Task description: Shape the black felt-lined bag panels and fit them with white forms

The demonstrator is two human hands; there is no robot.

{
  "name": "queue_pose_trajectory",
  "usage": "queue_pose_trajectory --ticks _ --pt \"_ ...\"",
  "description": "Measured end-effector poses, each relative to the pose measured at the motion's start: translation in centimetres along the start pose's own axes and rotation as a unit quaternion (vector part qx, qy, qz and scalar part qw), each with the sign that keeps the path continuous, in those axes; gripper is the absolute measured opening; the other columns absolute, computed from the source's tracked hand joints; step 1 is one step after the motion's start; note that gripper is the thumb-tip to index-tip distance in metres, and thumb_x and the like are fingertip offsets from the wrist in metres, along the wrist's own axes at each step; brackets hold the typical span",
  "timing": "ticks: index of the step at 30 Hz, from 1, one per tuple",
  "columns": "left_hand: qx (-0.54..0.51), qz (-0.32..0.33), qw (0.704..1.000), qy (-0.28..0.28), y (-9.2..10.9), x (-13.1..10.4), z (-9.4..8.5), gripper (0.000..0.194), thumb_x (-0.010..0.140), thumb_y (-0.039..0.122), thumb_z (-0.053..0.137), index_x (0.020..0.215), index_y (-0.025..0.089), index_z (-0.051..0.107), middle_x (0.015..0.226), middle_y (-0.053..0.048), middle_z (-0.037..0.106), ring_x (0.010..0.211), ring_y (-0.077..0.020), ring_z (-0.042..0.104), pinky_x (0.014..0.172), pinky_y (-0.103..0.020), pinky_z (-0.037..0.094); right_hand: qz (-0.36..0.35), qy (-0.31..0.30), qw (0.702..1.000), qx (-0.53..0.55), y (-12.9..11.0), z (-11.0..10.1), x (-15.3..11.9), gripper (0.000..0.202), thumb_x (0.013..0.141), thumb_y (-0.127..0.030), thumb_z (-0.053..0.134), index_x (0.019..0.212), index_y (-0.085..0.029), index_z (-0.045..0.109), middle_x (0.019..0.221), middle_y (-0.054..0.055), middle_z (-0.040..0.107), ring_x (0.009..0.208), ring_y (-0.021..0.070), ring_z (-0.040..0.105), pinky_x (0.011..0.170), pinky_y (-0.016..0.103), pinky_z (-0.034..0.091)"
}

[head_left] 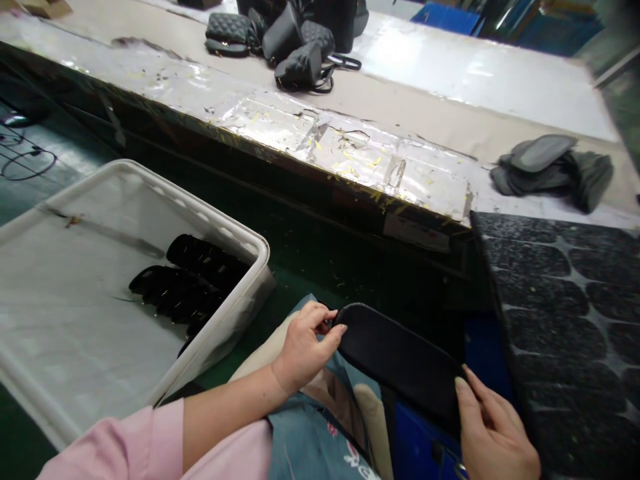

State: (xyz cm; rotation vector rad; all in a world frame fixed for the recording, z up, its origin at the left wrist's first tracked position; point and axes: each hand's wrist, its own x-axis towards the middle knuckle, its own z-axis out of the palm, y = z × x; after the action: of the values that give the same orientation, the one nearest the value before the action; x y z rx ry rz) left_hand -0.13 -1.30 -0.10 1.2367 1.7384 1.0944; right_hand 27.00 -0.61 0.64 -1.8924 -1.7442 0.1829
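Note:
A long black panel with rounded ends (400, 357) is stretched between my hands above my lap. My left hand (310, 340) pinches its left end between thumb and fingers. At the opposite end, my right hand (493, 420) grips the edge, thumb on top and the other fingers partly hidden. Below the panel lie a patterned teal apron (310, 440) and something blue (420, 433), partly covered. Similar-looking black pieces (193, 287) sit in rows inside the white plastic bin (225, 230) to my left.
Across from me runs a long worktable (410, 100) with a worn, taped edge. On it are several black bags (300, 67) and a grey fabric bundle (555, 170). To the right, a dark board with rounded black shapes (565, 320) stands close to my right hand.

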Motion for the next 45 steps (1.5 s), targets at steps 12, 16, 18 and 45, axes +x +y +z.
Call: queue_pose_trajectory --ticks 12,16,18,45 --pt "0.032 -0.013 0.998 -0.061 -0.1 0.5 -0.9 0.036 0.083 0.039 0.058 0.116 0.027 0.062 0.113 -0.002 0.058 0.101 -0.0161 0.059 0.074 -0.020 0.053 0.112 -0.001 0.988 0.102 0.4 0.9 -1.0 0.034 0.084 -0.042 0.058 0.102 -0.017 0.072 0.095 0.008 0.066 0.082 0.0164 0.064 0.066 0.023 0.050" --pt "0.067 -0.021 0.996 -0.050 0.1 0.7 -1.0 0.036 0.079 0.043 0.060 0.111 0.028 0.066 0.113 -0.001 0.061 0.101 -0.0174 0.062 0.076 -0.019 0.054 0.115 -0.016 0.985 0.128 0.4 0.7 -0.9 0.030 0.085 -0.037 0.057 0.104 -0.018 0.070 0.092 0.006 0.063 0.080 0.0141 0.062 0.066 0.021 0.050" --pt "0.090 -0.022 0.995 -0.040 0.4 0.7 -1.0 0.035 0.078 0.044 0.061 0.108 0.029 0.067 0.113 -0.001 0.063 0.100 -0.0177 0.063 0.082 -0.021 0.053 0.107 -0.020 0.985 0.134 0.5 0.6 -0.9 0.028 0.085 -0.034 0.058 0.105 -0.018 0.070 0.092 0.005 0.062 0.079 0.0136 0.062 0.066 0.021 0.050" --pt "0.127 0.188 0.972 -0.058 -1.2 0.8 -0.5 0.040 0.088 0.020 0.050 0.127 0.021 0.054 0.109 -0.006 0.059 0.097 -0.0148 0.058 0.086 -0.026 0.049 -0.041 0.066 0.997 0.004 1.4 1.8 -0.8 0.026 0.087 -0.031 0.056 0.100 -0.013 0.070 0.085 0.008 0.064 0.078 0.0154 0.061 0.074 0.027 0.050"
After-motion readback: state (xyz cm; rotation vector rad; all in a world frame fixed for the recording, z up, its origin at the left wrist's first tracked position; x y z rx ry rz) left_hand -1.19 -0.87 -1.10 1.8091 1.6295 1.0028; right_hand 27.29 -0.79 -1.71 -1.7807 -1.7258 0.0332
